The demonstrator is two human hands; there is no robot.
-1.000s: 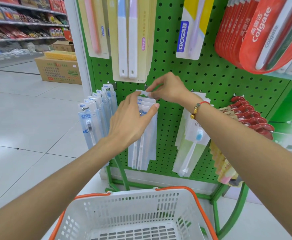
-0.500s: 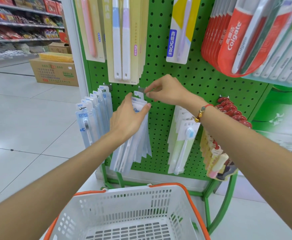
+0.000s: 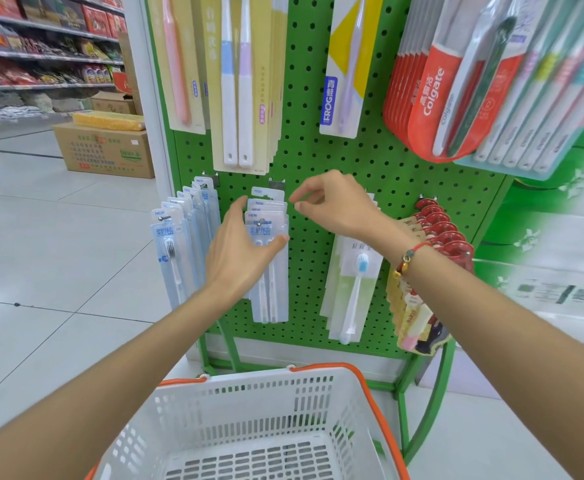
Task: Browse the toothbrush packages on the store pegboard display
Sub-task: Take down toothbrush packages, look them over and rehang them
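On the green pegboard (image 3: 318,161), a stack of clear toothbrush packages (image 3: 272,303) marked NEW hangs from a middle hook. My left hand (image 3: 238,258) holds this stack near its top, thumb across the front package and fingers along its left edge. My right hand (image 3: 332,206) hovers just right of the stack's top, thumb and forefinger tips together, touching no package. A red bead bracelet is on that wrist.
More clear packages (image 3: 171,237) hang to the left, and a green-backed toothbrush pack (image 3: 356,282) and red-topped packs (image 3: 439,230) to the right. Colgate packs (image 3: 432,98) and tall yellow packs (image 3: 238,81) hang above. A white basket (image 3: 249,393) sits below my arms. Cartons (image 3: 103,150) stand on the floor at left.
My right hand let go of the top tab of the middle stack and drew slightly right. The stack, swung left half a second ago, hangs straight again under my left hand.
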